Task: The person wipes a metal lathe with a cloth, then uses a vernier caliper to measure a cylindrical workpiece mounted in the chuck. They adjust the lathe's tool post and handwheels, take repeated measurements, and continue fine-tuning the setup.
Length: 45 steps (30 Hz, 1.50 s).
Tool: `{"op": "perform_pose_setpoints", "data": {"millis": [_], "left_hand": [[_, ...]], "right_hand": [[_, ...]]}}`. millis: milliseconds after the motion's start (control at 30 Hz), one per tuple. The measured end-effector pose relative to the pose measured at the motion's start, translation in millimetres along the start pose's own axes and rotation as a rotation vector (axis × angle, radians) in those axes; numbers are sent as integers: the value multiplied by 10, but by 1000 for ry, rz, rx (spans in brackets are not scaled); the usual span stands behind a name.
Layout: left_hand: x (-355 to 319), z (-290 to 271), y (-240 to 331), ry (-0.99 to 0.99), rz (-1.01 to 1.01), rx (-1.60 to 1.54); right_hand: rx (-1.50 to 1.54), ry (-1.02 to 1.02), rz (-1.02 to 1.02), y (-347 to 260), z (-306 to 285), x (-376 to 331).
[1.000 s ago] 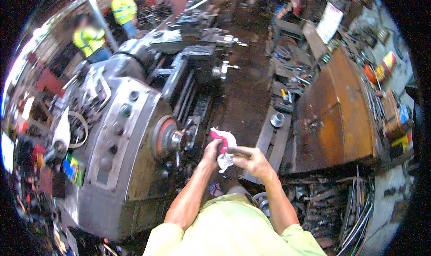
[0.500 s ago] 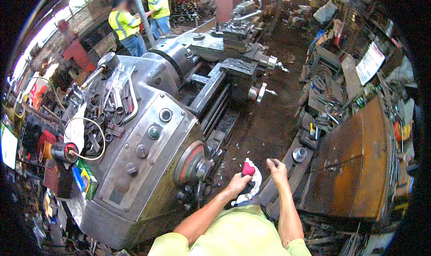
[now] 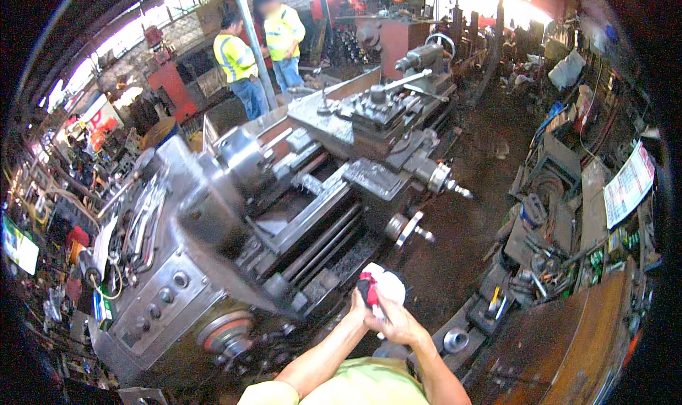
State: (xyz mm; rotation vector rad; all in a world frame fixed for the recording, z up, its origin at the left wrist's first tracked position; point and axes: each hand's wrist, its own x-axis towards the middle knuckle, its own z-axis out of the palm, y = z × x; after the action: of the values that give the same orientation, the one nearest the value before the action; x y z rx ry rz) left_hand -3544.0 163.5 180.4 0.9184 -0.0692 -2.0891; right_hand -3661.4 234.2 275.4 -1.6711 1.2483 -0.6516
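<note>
White and red, that looks like a bundle of cloth (image 3: 390,283), bunched up between your two hands, just in front of your body and near the bed of the lathe (image 3: 371,180). Your left hand (image 3: 359,307) is closed around its near left side; your right hand (image 3: 399,324) lies up against it, fingers curled inward, though whether they pinch the fabric or merely press it, blur won't let you tell. Judging by the folds, you've got something light, soft and floppy there, nothing fragile, perhaps slick if it has picked up oil. Best hold is a gathered fistful at the thick red middle; a loose white edge would likely sag away from you. That dark patch beside the red is too smeared to identify.
</note>
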Motion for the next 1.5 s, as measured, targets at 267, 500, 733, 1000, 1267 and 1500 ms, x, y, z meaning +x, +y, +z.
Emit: {"op": "perform_pose_setpoints", "data": {"millis": [267,500,733,1000,1267,1500], "left_hand": [[20,853,395,-299,-229,191],[277,1220,-91,-347,245,1298],[683,1355,306,-292,155,890],[1033,1602,812,-317,-119,207],[1036,1400,1214,-288,-28,529],[940,1384,1212,-186,124,550]], "right_hand": [[777,-277,112,789,-1021,-22],[1116,-80,212,1387,-1446,334],[374,442,219,893,-2257,505],[-394,241,-70,369,-2155,1327],[-579,98,-215,376,-1929,1984],[-133,-132,-395,550,-2071,2393]]}}
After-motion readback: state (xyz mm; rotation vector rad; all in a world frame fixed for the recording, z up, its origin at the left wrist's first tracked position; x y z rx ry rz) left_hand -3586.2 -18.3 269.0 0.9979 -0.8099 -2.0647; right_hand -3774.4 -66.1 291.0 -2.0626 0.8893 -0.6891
